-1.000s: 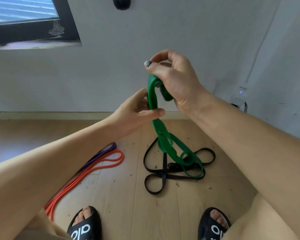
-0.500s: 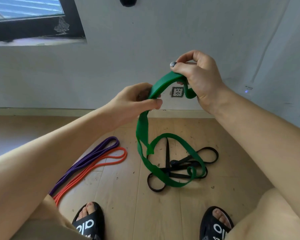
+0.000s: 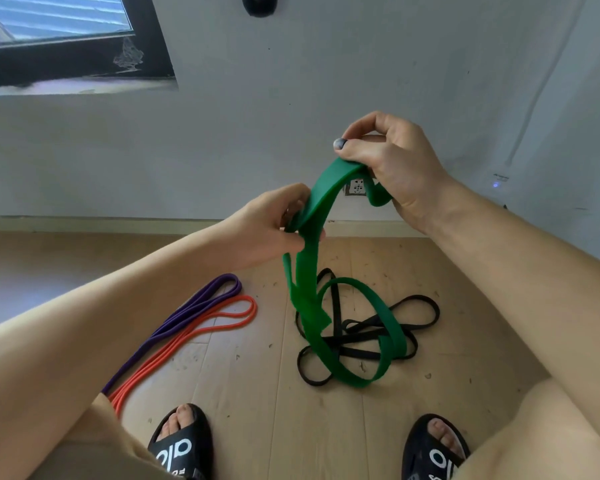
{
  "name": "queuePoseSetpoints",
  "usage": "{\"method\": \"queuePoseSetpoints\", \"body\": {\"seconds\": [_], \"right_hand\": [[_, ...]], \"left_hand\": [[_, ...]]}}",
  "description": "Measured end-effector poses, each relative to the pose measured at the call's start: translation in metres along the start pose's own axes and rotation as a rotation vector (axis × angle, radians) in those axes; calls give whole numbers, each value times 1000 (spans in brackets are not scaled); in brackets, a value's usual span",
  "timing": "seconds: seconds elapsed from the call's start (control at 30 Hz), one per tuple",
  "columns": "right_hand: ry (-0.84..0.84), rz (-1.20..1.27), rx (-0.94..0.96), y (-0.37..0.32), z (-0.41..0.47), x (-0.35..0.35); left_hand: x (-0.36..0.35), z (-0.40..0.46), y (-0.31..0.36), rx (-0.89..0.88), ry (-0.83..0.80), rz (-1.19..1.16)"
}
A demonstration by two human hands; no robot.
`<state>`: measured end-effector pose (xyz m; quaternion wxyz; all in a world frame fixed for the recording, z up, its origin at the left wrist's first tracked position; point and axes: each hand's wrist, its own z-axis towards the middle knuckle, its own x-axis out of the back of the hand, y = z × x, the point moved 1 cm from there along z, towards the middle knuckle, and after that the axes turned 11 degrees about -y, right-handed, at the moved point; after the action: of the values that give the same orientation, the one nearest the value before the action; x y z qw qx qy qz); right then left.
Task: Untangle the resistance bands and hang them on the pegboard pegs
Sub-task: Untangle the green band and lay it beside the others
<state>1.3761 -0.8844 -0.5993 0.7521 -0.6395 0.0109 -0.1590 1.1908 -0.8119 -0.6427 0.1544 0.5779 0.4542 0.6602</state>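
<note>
Both hands — left hand point(image 3: 274, 226), right hand point(image 3: 388, 168) — gripped wide green rubber band point(image 3: 326, 202) | risk: twisted lower loop could snag thin black band point(image 3: 361, 344) on floor.

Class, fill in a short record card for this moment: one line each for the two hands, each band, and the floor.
left hand: grips the green band, lower end of the raised arc
right hand: grips the green band, higher up
green band: raised, twisted loops hang down over the black band
black band: tangled on the floor
purple band: flat on the floor, beside the orange band
orange band: flat on the floor
floor: pale wood planks
</note>
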Motion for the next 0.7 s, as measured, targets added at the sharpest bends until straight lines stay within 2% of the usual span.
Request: {"method": "queuePoseSetpoints", "body": {"seconds": [0.23,0.4,0.47,0.53,0.63,0.7], "right_hand": [[41,-14,-15,6,0,10],[70,-14,-13,9,2,20],[62,-53,-3,12,2,24],[38,-261,-47,17,4,32],[-110,-811,-252,29,1,45],[-149,-907,-214,27,-3,37]], "left_hand": [[4,3,-2,18,76,28],[-6,2,-5,38,-115,113],[-8,3,-5,38,-97,103],[-7,2,-6,54,-37,65],[-2,-1,-4,48,45,72],[-3,0,0,36,59,114]]}}
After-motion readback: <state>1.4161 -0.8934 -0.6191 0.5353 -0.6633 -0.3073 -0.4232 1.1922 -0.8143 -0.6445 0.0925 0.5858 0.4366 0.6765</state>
